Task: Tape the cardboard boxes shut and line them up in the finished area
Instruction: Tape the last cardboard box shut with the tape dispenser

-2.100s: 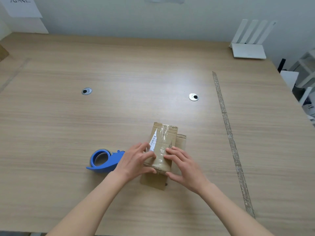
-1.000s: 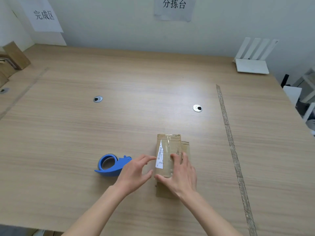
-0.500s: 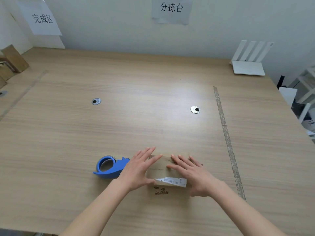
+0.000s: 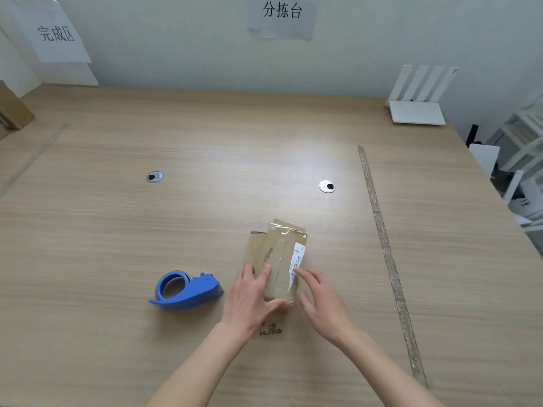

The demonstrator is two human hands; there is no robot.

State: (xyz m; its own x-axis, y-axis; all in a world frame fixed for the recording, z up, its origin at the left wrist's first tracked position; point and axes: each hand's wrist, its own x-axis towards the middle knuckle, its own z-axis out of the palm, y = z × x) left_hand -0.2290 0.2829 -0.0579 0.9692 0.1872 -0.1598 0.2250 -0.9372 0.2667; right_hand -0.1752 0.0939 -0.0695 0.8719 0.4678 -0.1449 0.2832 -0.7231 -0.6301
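Note:
A small brown cardboard box (image 4: 277, 255) lies lengthwise on the wooden table (image 4: 205, 136), near the front middle. Clear tape runs along its top and a white barcode label sits on its right side. My left hand (image 4: 254, 298) holds the box's near end, fingers on top and thumb wrapped round the near edge. My right hand (image 4: 321, 304) is beside the box with straight fingers, its fingertips touching the label side. A blue tape dispenser (image 4: 185, 292) rests on the table just left of my left hand.
Brown boxes (image 4: 11, 113) stand at the far left edge under a paper sign (image 4: 55, 33). A worn tape strip (image 4: 385, 248) runs down the table's right part. A white router (image 4: 417, 110) sits at the back right. Two metal grommets (image 4: 154, 176) are set in the tabletop.
The box was lying crosswise under both flat hands; it has been turned lengthwise, with the label now on its right. My left hand now grips its near end.

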